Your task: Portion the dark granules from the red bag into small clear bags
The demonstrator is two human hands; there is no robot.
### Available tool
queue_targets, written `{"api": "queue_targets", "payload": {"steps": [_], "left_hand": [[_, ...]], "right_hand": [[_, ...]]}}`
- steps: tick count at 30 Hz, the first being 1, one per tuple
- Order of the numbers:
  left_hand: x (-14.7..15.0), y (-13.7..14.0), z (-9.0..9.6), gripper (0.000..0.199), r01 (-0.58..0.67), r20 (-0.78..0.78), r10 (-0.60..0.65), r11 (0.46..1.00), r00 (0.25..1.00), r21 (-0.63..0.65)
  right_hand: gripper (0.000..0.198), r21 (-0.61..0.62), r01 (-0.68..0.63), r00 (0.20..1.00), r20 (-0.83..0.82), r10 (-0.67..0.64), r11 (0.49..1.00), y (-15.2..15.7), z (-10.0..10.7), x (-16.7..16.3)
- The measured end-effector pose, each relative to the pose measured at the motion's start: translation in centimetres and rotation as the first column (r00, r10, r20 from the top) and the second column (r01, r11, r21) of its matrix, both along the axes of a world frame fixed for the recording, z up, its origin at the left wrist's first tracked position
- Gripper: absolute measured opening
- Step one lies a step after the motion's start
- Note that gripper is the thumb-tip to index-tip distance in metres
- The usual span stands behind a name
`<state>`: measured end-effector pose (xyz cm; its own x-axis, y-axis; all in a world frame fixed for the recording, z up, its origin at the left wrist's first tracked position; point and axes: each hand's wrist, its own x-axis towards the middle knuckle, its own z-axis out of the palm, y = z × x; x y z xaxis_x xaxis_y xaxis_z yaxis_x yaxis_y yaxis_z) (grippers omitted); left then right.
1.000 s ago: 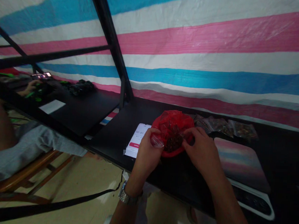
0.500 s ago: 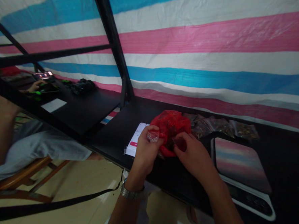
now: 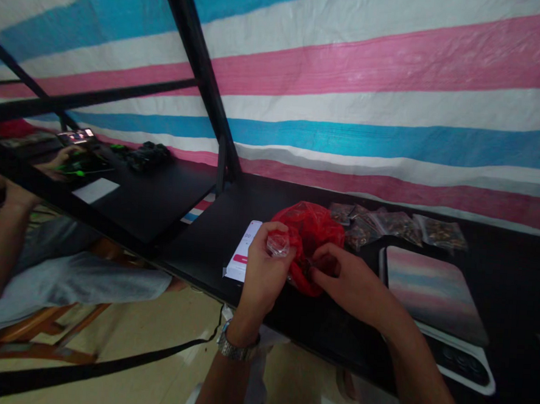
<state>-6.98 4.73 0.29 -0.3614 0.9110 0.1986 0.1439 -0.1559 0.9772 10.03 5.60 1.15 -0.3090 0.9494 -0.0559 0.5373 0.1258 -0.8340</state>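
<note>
A red plastic bag [image 3: 303,219] stands with its mouth open on the black table, with dark contents only dimly visible inside. My left hand [image 3: 269,260], wearing a metal watch [image 3: 237,345], is closed on a small clear plastic bag [image 3: 278,244] beside the red bag's left edge. At the red bag's near rim, my right hand [image 3: 345,277] has thumb and fingers pinched together; what lies between the fingertips is too dark to make out. A lit phone [image 3: 244,252] lies just left of my left hand, partly covered by it.
Several clear zip bags with small brownish pieces [image 3: 442,232] lie along the back of the table. A flat scale [image 3: 433,291] sits to the right. Black metal frame bars [image 3: 213,89] rise at the left; beyond them another person's arm [image 3: 10,229] shows near a second table.
My right hand has shifted slightly down and left at the bag's mouth, and the bag's near rim now sags lower. My left hand keeps the clear bag in nearly the same place.
</note>
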Motion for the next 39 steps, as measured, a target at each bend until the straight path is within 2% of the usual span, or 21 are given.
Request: {"api": "queue_targets", "payload": {"steps": [3, 5, 10, 13, 15, 16, 18, 20, 22, 24, 27, 30, 34, 39], "left_hand": [[-0.1, 0.0, 0.1, 0.03, 0.029, 0.013, -0.029, 0.999, 1.0, 0.015], [-0.2, 0.0, 0.2, 0.026, 0.026, -0.055, -0.025, 0.999, 0.998, 0.025], [-1.2, -0.3, 0.7, 0.019, -0.013, -0.226, 0.004, 0.999, 0.974, -0.038], [-1.8, -1.1, 2.0, 0.026, -0.128, -0.296, 0.112, 0.991, 0.949, -0.036], [-1.6, -1.8, 3.2, 0.034, -0.216, -0.304, 0.214, 0.976, 0.928, 0.026], [-1.3, -2.1, 3.7, 0.036, -0.217, -0.276, 0.226, 0.974, 0.934, 0.062], [-0.1, -2.5, 4.3, 0.033, -0.157, -0.167, 0.174, 0.981, 0.971, 0.11], [1.2, -2.5, 4.0, 0.025, -0.039, -0.077, 0.044, 0.997, 0.996, 0.06], [2.3, -2.2, 3.0, 0.021, 0.081, -0.069, -0.084, 0.996, 0.994, -0.035], [2.8, -1.6, 1.9, 0.016, 0.147, -0.12, -0.159, 0.984, 0.98, -0.1], [3.0, -0.8, 0.8, 0.015, 0.143, -0.167, -0.163, 0.982, 0.972, -0.127], [2.9, -0.6, 0.6, 0.013, 0.151, -0.196, -0.172, 0.981, 0.965, -0.12], [3.2, -0.6, 0.3, 0.012, 0.203, -0.206, -0.218, 0.975, 0.954, -0.093], [3.0, -0.5, -0.8, 0.026, 0.202, -0.197, -0.213, 0.976, 0.957, -0.074]], "right_hand": [[0.01, -0.035, -0.028, 0.998, -0.051, 0.026, 0.999, 0.2, -0.4, 0.4], [0.012, -0.048, -0.026, 0.999, -0.036, 0.024, 0.999, 0.3, -0.5, 0.8], [0.01, 0.007, 0.093, 0.993, 0.078, -0.093, 0.996, 0.4, -0.3, 2.1], [0.008, 0.041, 0.149, 0.985, 0.085, -0.152, 0.988, 0.5, 0.1, 2.9], [0.009, 0.025, 0.141, 0.988, 0.055, -0.142, 0.99, 0.6, 0.3, 3.2], [0.01, 0.013, 0.13, 0.991, 0.027, -0.13, 0.991, 0.7, 0.4, 3.3], [0.01, -0.006, 0.106, 0.993, -0.05, -0.106, 0.994, 0.9, 0.5, 3.4], [0.01, -0.024, 0.115, 0.985, -0.127, -0.117, 0.993, 1.0, 0.7, 3.5], [0.012, -0.054, 0.145, 0.972, -0.178, -0.152, 0.988, 1.0, 1.1, 3.5], [0.015, -0.061, 0.178, 0.958, -0.217, -0.187, 0.982, 0.9, 1.7, 3.5], [0.017, 0.015, 0.203, 0.94, -0.283, -0.19, 0.979, 0.7, 2.5, 3.3], [0.022, 0.095, 0.21, 0.935, -0.309, -0.172, 0.973, 0.4, 2.8, 2.5], [0.022, 0.245, 0.247, 0.962, -0.174, -0.209, 0.937, -0.4, 2.8, 0.8], [0.026, 0.406, 0.074, 0.996, 0.011, -0.085, 0.911, -1.2, 3.4, -0.3]]}}
